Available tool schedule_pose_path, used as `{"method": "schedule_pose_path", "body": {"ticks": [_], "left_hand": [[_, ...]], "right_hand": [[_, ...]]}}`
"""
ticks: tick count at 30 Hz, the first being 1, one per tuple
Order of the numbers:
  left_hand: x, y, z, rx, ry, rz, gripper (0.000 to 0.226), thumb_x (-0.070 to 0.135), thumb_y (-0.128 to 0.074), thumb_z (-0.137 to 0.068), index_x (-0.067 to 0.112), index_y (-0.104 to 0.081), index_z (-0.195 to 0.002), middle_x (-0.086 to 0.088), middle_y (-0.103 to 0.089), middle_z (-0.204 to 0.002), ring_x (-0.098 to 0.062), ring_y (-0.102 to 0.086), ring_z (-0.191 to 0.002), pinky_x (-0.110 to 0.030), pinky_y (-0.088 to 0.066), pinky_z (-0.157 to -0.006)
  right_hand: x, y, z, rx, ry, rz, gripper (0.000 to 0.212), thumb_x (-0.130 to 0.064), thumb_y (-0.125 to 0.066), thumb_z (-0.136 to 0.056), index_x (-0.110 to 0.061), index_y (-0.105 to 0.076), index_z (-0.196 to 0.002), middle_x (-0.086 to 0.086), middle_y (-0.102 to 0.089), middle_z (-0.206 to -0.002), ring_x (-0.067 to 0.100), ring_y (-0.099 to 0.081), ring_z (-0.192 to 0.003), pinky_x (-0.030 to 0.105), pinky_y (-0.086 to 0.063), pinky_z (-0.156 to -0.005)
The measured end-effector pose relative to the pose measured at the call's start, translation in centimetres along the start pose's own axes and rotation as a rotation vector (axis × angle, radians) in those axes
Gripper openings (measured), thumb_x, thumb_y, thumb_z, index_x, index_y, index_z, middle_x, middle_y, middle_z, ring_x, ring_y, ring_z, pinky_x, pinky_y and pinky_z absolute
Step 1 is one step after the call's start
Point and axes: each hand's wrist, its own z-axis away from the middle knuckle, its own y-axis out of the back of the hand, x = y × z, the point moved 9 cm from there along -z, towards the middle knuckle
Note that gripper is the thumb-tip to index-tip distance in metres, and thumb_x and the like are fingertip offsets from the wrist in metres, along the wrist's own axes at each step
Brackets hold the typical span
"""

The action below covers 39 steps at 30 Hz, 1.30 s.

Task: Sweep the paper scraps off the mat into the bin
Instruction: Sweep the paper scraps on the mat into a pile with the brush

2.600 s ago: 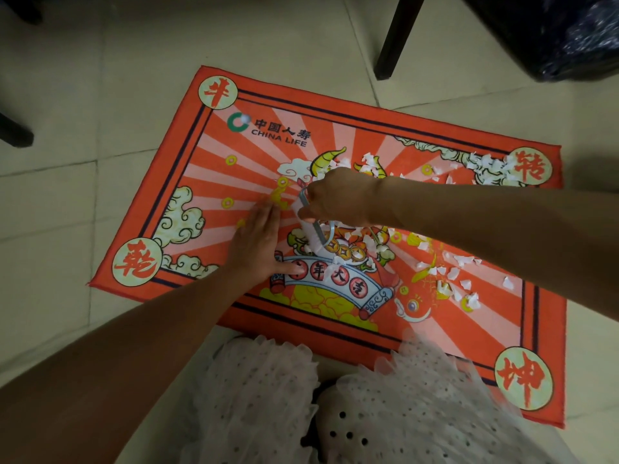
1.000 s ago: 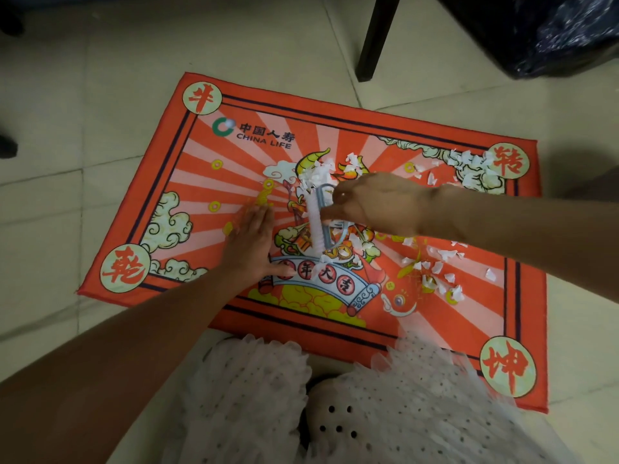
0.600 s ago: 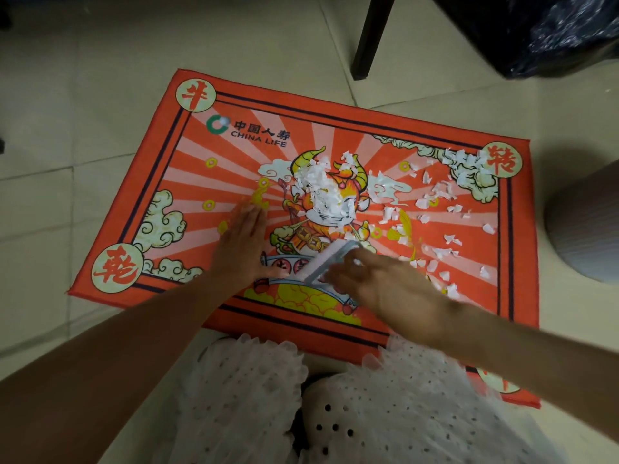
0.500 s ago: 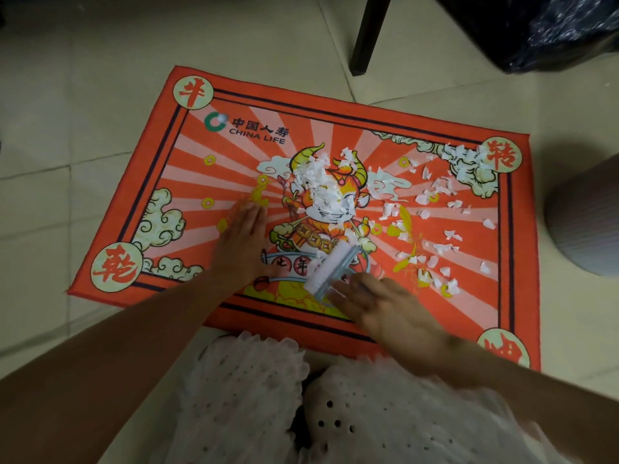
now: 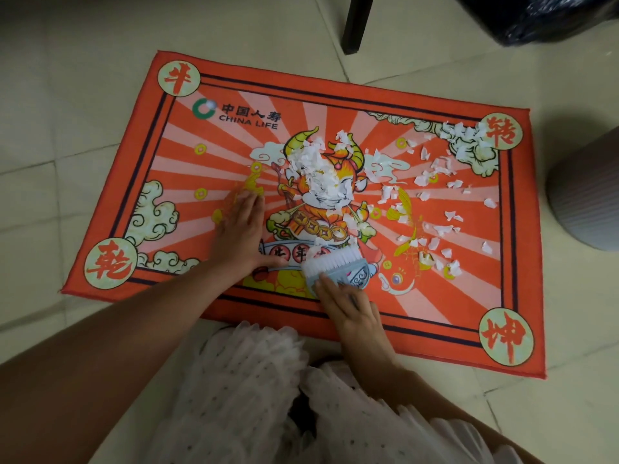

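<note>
- Lying flat on the pale tiled floor (image 5: 83, 105) is an orange mat (image 5: 385, 316) printed with a cartoon ox, a goldfish, clouds and the words "CHINA LIFE".
- The left hand (image 5: 239, 232) rests palm down on the mat, left of the ox, with its fingers extended and close together and the thumb stretched out toward the right along the printed scroll.
- The right hand (image 5: 351, 309) is near the mat's near edge, its fingers curled over the back of a small light-blue hand brush (image 5: 335, 266); how the thumb grips it is hidden.
- The brush has its white bristles pointing away from the person, touching the mat just below the ox figure.
- A dense heap of white paper scraps (image 5: 318, 175) covers the ox's face in the middle of the mat.
- Looser scraps are scattered across the mat's right half, from the far right corner cloud down to the goldfish.
- A grey ribbed round bin (image 5: 586, 195) stands on the floor just beside the mat's right edge, partly cut off by the frame.
- A dark furniture leg (image 5: 356, 23) stands on the floor beyond the mat's far edge, with a black plastic bag (image 5: 552, 15) in the far right corner.
- White dotted fabric (image 5: 251, 390) covers the person's lap at the bottom.
</note>
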Motion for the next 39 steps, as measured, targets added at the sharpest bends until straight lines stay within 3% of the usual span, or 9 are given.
{"method": "schedule_pose_path", "body": {"ticks": [8, 11, 14, 16, 21, 25, 32, 36, 39], "left_hand": [[-0.1, 0.0, 0.0, -0.011, 0.004, -0.014, 0.140, 0.090, -0.041, -0.049, 0.012, 0.009, -0.154, -0.007, 0.011, -0.163, -0.026, 0.008, -0.150, -0.054, -0.020, -0.118], [-0.1, 0.0, 0.1, -0.011, 0.005, -0.006, 0.136, 0.082, -0.057, -0.059, 0.013, 0.012, -0.154, -0.006, 0.014, -0.162, -0.025, 0.010, -0.150, -0.053, -0.016, -0.119], [0.0, -0.1, 0.2, -0.026, 0.013, 0.024, 0.133, 0.074, -0.065, -0.064, 0.015, 0.014, -0.153, -0.003, 0.018, -0.162, -0.022, 0.015, -0.149, -0.051, -0.011, -0.120], [0.0, -0.1, 0.2, -0.026, 0.011, 0.019, 0.132, 0.072, -0.067, -0.066, 0.015, 0.014, -0.153, -0.003, 0.019, -0.162, -0.022, 0.015, -0.149, -0.051, -0.011, -0.120], [0.1, 0.0, 0.2, -0.024, 0.005, 0.030, 0.130, 0.070, -0.068, -0.068, 0.015, 0.014, -0.153, -0.002, 0.019, -0.162, -0.021, 0.016, -0.149, -0.052, -0.010, -0.120], [0.2, 0.1, 0.3, -0.017, -0.007, 0.048, 0.131, 0.068, -0.070, -0.068, 0.013, 0.013, -0.153, -0.004, 0.017, -0.162, -0.023, 0.013, -0.149, -0.055, -0.014, -0.119], [0.2, 0.1, 0.2, -0.023, -0.002, 0.036, 0.132, 0.069, -0.069, -0.068, 0.012, 0.013, -0.153, -0.005, 0.017, -0.162, -0.025, 0.014, -0.149, -0.055, -0.016, -0.118], [0.1, 0.1, 0.2, -0.024, 0.003, 0.040, 0.131, 0.068, -0.069, -0.068, 0.013, 0.013, -0.153, -0.005, 0.017, -0.162, -0.024, 0.013, -0.149, -0.055, -0.014, -0.119], [0.2, 0.2, 0.3, -0.017, 0.001, 0.054, 0.131, 0.067, -0.070, -0.068, 0.013, 0.012, -0.154, -0.004, 0.016, -0.162, -0.024, 0.013, -0.149, -0.054, -0.014, -0.119]], "right_hand": [[0.4, 0.7, -5.5, 0.053, -0.106, -0.083, 0.102, 0.023, -0.068, -0.047, -0.006, -0.048, -0.142, 0.006, -0.047, -0.147, 0.024, -0.034, -0.111, 0.040, -0.056, -0.082], [0.4, 1.4, -6.9, 0.037, -0.125, -0.096, 0.100, 0.025, -0.059, -0.055, -0.009, -0.040, -0.147, 0.005, -0.038, -0.153, 0.026, -0.031, -0.118, 0.044, -0.051, -0.091], [0.3, 2.8, -8.2, 0.018, -0.136, -0.101, 0.095, 0.022, -0.051, -0.071, -0.013, -0.023, -0.154, 0.001, -0.019, -0.161, 0.029, -0.026, -0.131, 0.041, -0.036, -0.106], [0.5, 3.7, -9.1, 0.015, -0.145, -0.083, 0.092, 0.019, -0.053, -0.075, -0.014, -0.022, -0.155, 0.001, -0.018, -0.161, 0.030, -0.026, -0.133, 0.039, -0.035, -0.106], [0.4, 6.3, -9.8, -0.020, -0.142, -0.076, 0.084, 0.016, -0.055, -0.078, -0.019, -0.031, -0.151, 0.004, -0.032, -0.155, 0.029, -0.031, -0.131, 0.041, -0.040, -0.104], [1.4, 10.0, -10.1, 0.032, -0.191, -0.164, 0.082, 0.019, -0.048, -0.079, -0.024, -0.039, -0.148, 0.019, -0.050, -0.125, 0.032, -0.044, -0.118, 0.039, -0.049, -0.092], [3.4, 13.5, -11.4, 0.097, -0.250, -0.211, 0.064, 0.007, -0.045, -0.086, -0.020, -0.047, -0.144, 0.023, -0.059, -0.127, 0.041, -0.060, -0.105, 0.037, -0.051, -0.081], [3.8, 14.3, -11.9, 0.084, -0.211, -0.281, 0.056, 0.006, -0.049, -0.087, -0.014, -0.053, -0.140, 0.014, -0.065, -0.126, 0.029, -0.064, -0.112, 0.035, -0.052, -0.097], [4.0, 15.6, -12.9, 0.101, -0.168, -0.277, 0.051, 0.003, -0.051, -0.088, -0.012, -0.056, -0.136, 0.010, -0.068, -0.122, 0.021, -0.065, -0.111, 0.029, -0.048, -0.100]]}}
